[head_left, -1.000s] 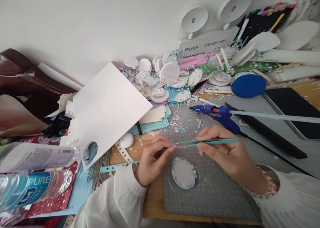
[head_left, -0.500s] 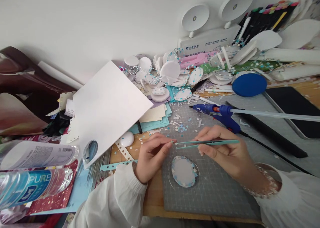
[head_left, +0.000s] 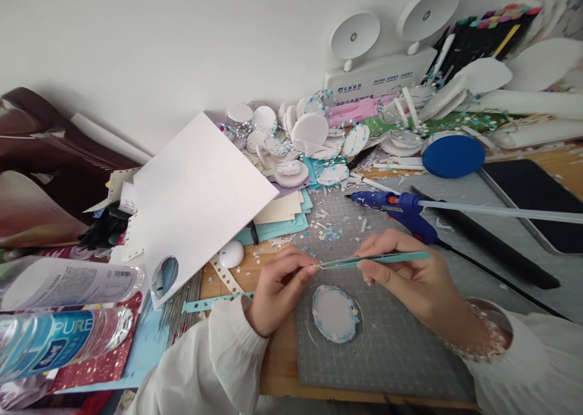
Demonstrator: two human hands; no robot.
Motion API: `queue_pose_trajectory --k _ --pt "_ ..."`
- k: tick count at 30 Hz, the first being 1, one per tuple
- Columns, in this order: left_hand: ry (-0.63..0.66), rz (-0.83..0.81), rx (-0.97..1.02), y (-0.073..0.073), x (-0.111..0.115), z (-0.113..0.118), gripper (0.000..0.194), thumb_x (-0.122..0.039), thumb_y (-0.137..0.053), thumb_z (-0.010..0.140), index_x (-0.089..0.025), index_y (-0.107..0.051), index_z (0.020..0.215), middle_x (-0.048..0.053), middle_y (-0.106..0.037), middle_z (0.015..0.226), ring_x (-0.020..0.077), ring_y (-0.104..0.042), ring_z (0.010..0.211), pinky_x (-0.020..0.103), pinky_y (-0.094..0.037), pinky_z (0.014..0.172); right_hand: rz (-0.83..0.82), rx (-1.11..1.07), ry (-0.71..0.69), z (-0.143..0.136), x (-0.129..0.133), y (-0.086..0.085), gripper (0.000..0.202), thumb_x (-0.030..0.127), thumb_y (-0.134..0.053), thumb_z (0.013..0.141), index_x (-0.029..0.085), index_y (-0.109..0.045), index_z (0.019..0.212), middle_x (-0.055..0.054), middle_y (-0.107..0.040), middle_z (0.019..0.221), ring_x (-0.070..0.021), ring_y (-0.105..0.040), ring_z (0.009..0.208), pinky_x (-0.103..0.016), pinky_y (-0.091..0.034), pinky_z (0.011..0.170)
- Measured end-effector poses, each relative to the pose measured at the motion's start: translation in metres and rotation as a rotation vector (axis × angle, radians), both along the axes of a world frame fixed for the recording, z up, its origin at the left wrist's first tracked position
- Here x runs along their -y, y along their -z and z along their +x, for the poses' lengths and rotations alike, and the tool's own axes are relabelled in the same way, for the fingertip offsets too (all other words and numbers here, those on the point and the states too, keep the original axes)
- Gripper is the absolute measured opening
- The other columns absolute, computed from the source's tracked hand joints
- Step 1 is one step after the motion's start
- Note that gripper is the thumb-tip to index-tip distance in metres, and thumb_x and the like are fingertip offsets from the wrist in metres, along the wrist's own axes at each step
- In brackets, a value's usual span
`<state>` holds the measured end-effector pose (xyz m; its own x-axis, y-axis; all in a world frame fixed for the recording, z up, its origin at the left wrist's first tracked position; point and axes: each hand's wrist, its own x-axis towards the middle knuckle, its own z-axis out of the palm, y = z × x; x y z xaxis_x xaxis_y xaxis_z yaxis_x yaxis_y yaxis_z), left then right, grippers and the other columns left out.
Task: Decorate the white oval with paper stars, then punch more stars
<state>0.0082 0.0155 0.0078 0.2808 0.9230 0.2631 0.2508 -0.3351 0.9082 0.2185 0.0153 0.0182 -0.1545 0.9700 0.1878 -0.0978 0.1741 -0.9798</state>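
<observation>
My right hand (head_left: pixel 405 275) holds teal tweezers (head_left: pixel 387 259), whose arms are pressed close together. Their tips touch the fingertips of my left hand (head_left: pixel 282 284), where thumb and index finger are pinched. What lies in that pinch is too small to make out. Below the tweezers, a white disc (head_left: pixel 336 313) edged with pale blue and white flowers rests on the grey cutting mat (head_left: pixel 387 366), and a thin wire loops around it.
A blue glue gun (head_left: pixel 412 211) lies behind my right hand, near a phone (head_left: pixel 537 202) and a blue disc (head_left: pixel 454 156). White board (head_left: pixel 200 190), a stack of discs (head_left: pixel 310 129) and bottles (head_left: pixel 68 339) stand around; small paper flowers (head_left: pixel 332 231) are scattered.
The tweezers' arms have closed together, and their tips now meet my left fingertips. My left hand has shifted slightly. The disc has stayed on the mat.
</observation>
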Motion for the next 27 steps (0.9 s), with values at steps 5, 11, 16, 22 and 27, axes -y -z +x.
queue_pose_trajectory --k 5,11,16,22,27 --pt "0.027 0.009 0.026 0.000 0.000 0.001 0.017 -0.024 -0.061 0.091 -0.015 -0.073 0.082 0.008 -0.071 0.079 0.0160 -0.064 0.073 0.026 -0.052 0.068 -0.025 -0.003 -0.025 0.000 -0.001 0.004 0.009 0.020 -0.067 0.084 0.025 -0.066 0.077 0.003 -0.059 0.066 -0.0096 -0.057 0.054 -0.021 -0.048 0.050" --pt "0.038 -0.001 0.016 -0.002 0.000 0.001 0.017 -0.023 -0.061 0.091 -0.014 -0.073 0.082 0.008 -0.071 0.078 0.0157 -0.063 0.071 0.026 -0.051 0.065 -0.127 -0.065 -0.035 0.003 -0.005 0.013 0.012 0.027 -0.068 0.085 0.023 -0.065 0.075 0.002 -0.058 0.064 -0.0098 -0.054 0.051 -0.024 -0.046 0.048" --pt "0.023 0.050 -0.002 -0.004 -0.001 0.001 0.018 -0.023 -0.057 0.092 -0.015 -0.071 0.083 0.008 -0.071 0.078 0.0173 -0.062 0.074 0.028 -0.050 0.067 -0.134 -0.122 0.020 0.005 -0.007 0.011 0.013 0.030 -0.069 0.084 0.023 -0.063 0.076 0.003 -0.056 0.061 -0.0112 -0.052 0.049 -0.027 -0.045 0.047" --pt "0.006 0.505 -0.370 -0.048 0.003 -0.010 0.015 -0.021 -0.055 0.088 -0.019 -0.069 0.094 0.008 -0.068 0.079 0.0195 -0.059 0.073 0.034 -0.046 0.069 -0.003 -0.094 0.106 0.004 -0.006 0.011 0.011 0.026 -0.069 0.084 0.024 -0.061 0.077 0.001 -0.057 0.069 -0.0118 -0.053 0.055 -0.027 -0.046 0.048" --pt "0.316 1.167 -1.010 -0.086 0.055 0.014 0.020 -0.032 -0.054 0.088 -0.032 -0.072 0.096 0.004 -0.073 0.097 0.0227 -0.063 0.086 0.038 -0.048 0.072 0.067 -0.040 0.140 0.003 -0.006 0.011 0.014 0.030 -0.068 0.084 0.023 -0.059 0.076 0.002 -0.057 0.064 -0.0121 -0.053 0.054 -0.028 -0.047 0.050"
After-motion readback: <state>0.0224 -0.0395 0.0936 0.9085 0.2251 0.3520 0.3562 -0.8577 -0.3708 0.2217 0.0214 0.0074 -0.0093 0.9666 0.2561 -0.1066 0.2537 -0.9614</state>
